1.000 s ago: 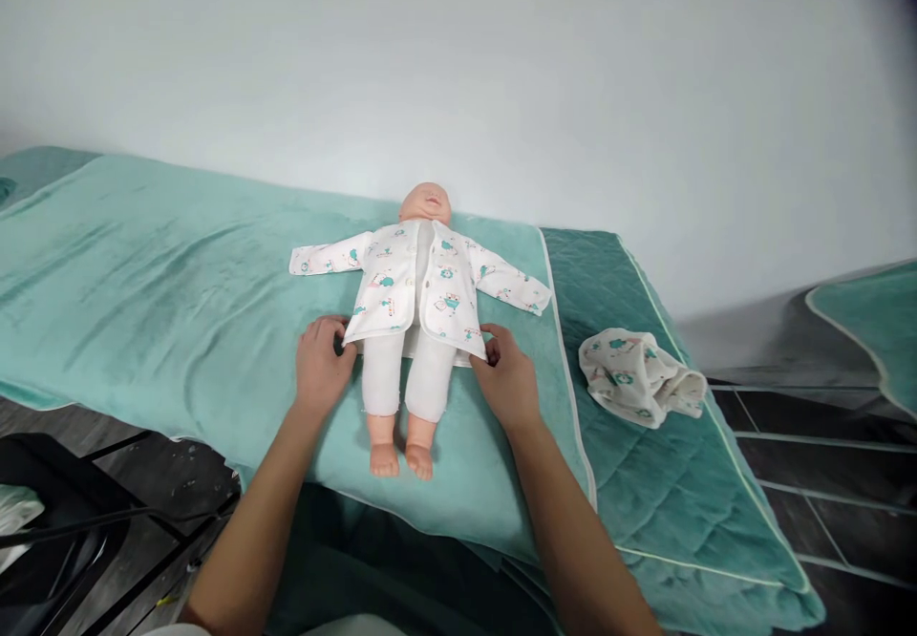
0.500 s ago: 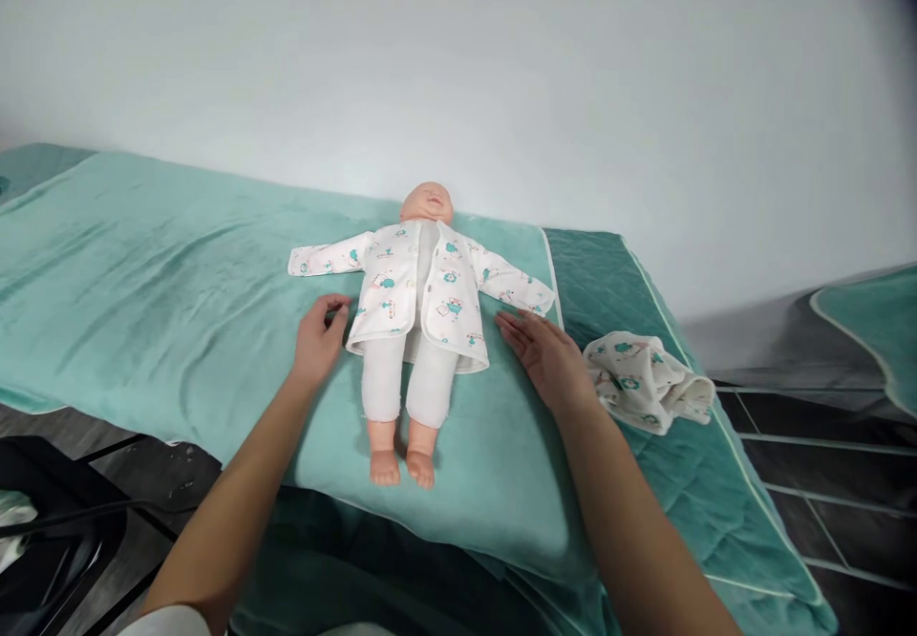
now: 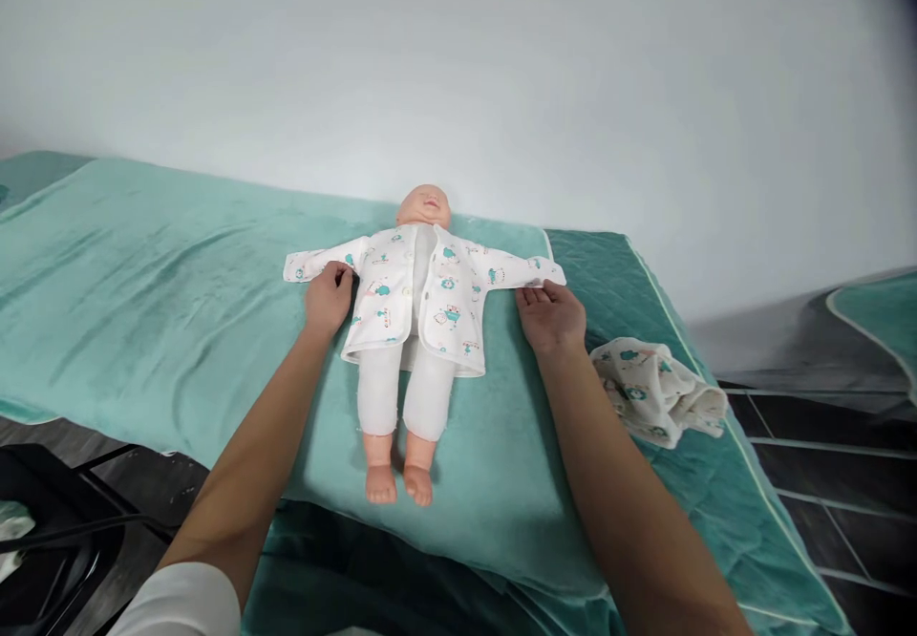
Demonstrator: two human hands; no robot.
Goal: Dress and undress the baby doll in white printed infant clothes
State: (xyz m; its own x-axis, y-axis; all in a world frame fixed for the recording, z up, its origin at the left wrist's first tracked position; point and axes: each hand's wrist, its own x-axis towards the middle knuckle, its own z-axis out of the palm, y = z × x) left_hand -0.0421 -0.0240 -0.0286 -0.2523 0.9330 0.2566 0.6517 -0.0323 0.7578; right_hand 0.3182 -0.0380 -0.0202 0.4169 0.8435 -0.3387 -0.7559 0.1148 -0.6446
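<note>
A baby doll (image 3: 427,204) lies on its back, with a bare head and feet and white cloth legs. It wears an unfastened white jacket (image 3: 451,316) with green animal prints, both sleeves spread sideways. My left hand (image 3: 330,300), fingers curled together, is at the lower edge of the left-hand sleeve, near the body; the fingertips are partly hidden. Out by the cuff of the right-hand sleeve, my right hand (image 3: 553,319) is turned palm up. Its fingertips go under the sleeve and the thumb rests against the cuff.
A crumpled printed garment (image 3: 655,392) lies on the darker green quilted cover (image 3: 716,483), right of my right forearm. The light green blanket (image 3: 179,321) runs along a white wall (image 3: 458,73). A black chair (image 3: 57,521) stands at the lower left.
Both hands have moved up to the sleeves. My right hand has turned palm up, and the right-hand sleeve has shifted upward and outward. My view has shifted slightly.
</note>
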